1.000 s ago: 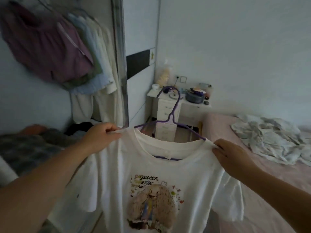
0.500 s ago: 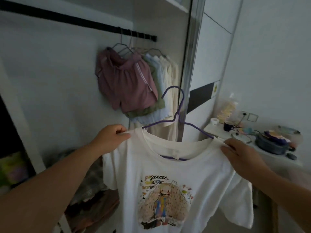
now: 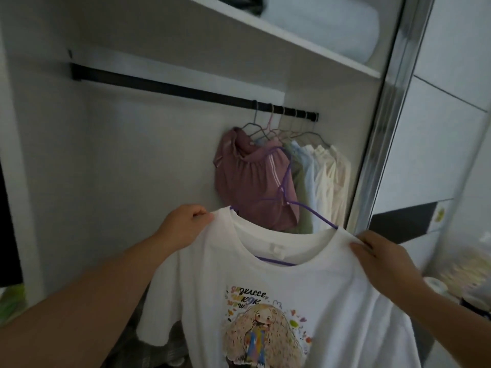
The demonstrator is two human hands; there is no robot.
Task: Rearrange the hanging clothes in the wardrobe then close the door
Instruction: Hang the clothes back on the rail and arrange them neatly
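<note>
A white T-shirt [image 3: 271,282] with a cartoon girl print hangs on a purple hanger [image 3: 285,189], held up in front of the open wardrobe. My left hand [image 3: 183,227] pinches its left shoulder and my right hand [image 3: 382,258] grips its right shoulder. The hanger's hook sits below the black rail [image 3: 172,90], not on it. Several garments hang bunched at the rail's right end: mauve shorts [image 3: 249,179], then green, pale blue and cream clothes [image 3: 326,179].
The sliding door's metal frame [image 3: 382,123] stands just right of the hung clothes. A shelf [image 3: 279,41] with folded bedding runs above the rail. Piled clothes lie on the wardrobe floor at lower left. A cluttered small table shows at the right edge.
The view has swung left and upward from the bedroom to the wardrobe interior. Both hands have carried the T-shirt on its hanger toward the rail, keeping the same hold.
</note>
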